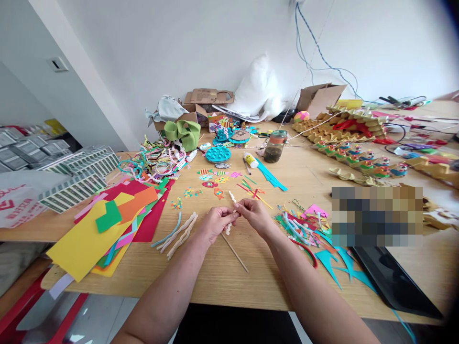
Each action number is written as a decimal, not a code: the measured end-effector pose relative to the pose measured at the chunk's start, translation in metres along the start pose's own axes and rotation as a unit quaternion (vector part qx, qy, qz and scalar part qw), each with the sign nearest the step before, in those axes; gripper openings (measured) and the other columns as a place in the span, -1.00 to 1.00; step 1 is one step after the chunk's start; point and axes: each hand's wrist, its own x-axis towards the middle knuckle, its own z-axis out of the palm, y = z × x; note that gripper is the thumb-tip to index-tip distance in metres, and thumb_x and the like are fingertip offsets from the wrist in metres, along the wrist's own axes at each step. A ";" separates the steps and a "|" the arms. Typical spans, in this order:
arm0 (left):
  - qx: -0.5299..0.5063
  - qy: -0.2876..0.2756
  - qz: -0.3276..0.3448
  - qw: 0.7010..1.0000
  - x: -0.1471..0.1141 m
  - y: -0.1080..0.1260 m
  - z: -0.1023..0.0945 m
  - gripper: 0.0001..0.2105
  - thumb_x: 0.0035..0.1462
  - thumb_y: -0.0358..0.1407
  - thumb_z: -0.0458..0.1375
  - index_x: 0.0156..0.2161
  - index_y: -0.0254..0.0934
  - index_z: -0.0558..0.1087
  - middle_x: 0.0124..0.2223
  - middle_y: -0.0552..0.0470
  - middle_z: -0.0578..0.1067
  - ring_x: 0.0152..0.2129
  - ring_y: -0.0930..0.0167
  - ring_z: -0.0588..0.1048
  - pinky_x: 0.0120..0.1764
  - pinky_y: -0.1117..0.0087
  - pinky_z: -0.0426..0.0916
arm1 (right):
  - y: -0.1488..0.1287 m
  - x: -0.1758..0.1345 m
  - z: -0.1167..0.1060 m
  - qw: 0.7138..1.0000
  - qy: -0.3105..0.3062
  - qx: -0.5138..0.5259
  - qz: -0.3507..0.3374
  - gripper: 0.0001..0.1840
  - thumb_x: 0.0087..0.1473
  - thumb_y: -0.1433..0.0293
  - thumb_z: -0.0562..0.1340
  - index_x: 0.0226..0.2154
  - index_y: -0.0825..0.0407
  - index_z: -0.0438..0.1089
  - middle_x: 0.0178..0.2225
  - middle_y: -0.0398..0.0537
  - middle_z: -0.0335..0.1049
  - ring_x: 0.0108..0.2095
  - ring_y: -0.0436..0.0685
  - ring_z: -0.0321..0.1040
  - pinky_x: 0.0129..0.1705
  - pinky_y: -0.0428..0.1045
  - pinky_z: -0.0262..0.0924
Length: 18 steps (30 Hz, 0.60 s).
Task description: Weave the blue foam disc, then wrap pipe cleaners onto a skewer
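Above the middle of the table, my left hand (220,222) and my right hand (255,214) meet with fingertips pinched on a white, bumpy pipe cleaner (232,196). One end of it sticks up over the fingers, and another part hangs below them. A thin wooden stick (234,253) slants down just under my hands; whether it touches them I cannot tell. To the left lie several more bumpy pipe cleaners (182,231), white and light blue. Beyond my hands are colourful paper fish (218,193) and narrow paper strips (247,188).
Coloured paper sheets (86,239) cover the left side. Blue paper scraps (328,267), red-handled scissors (308,252) and a black tray (398,282) lie at right. Farther back stand a glue stick (251,160), a glass jar (275,147) and egg cartons (322,129).
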 end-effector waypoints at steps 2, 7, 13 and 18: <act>-0.004 0.003 -0.001 1.000 0.001 0.000 -0.001 -0.60 -0.20 -0.02 0.28 -0.42 -0.38 0.49 -0.60 0.11 0.36 -0.77 0.64 0.15 -0.67 0.53 -0.02 | -0.002 0.000 -0.001 1.000 0.001 0.002 -0.004 -0.52 -0.14 -0.02 0.24 -0.64 0.06 0.28 -0.67 -0.19 0.23 -0.62 -0.06 0.04 -0.55 -0.09 -0.08; -0.010 -0.001 -0.010 1.000 0.000 0.001 -0.002 -0.63 -0.16 -0.04 0.27 -0.41 -0.39 0.51 -0.58 0.11 0.36 -0.75 0.66 0.13 -0.66 0.54 -0.03 | -0.005 -0.001 -0.003 1.000 -0.001 0.027 -0.009 -0.51 -0.13 -0.04 0.22 -0.59 0.06 0.29 -0.64 -0.19 0.22 -0.61 -0.05 0.04 -0.53 -0.09 -0.07; -0.012 -0.011 -0.022 1.000 -0.001 0.001 -0.001 -0.62 -0.17 -0.05 0.27 -0.40 -0.39 0.52 -0.59 0.09 0.36 -0.75 0.64 0.13 -0.66 0.53 -0.04 | -0.004 -0.001 -0.002 1.000 -0.011 0.011 -0.004 -0.50 -0.13 -0.06 0.22 -0.63 0.05 0.23 -0.66 -0.21 0.19 -0.62 -0.06 0.00 -0.54 -0.09 -0.11; -0.007 -0.023 -0.021 1.000 0.000 0.000 -0.001 -0.63 -0.18 -0.05 0.28 -0.41 -0.39 0.53 -0.60 0.09 0.36 -0.77 0.64 0.14 -0.67 0.53 -0.04 | -0.002 -0.001 0.000 1.000 -0.015 -0.003 0.008 -0.48 -0.14 -0.06 0.21 -0.68 0.03 0.17 -0.70 -0.25 0.10 -0.64 -0.07 -0.04 -0.56 -0.09 -0.16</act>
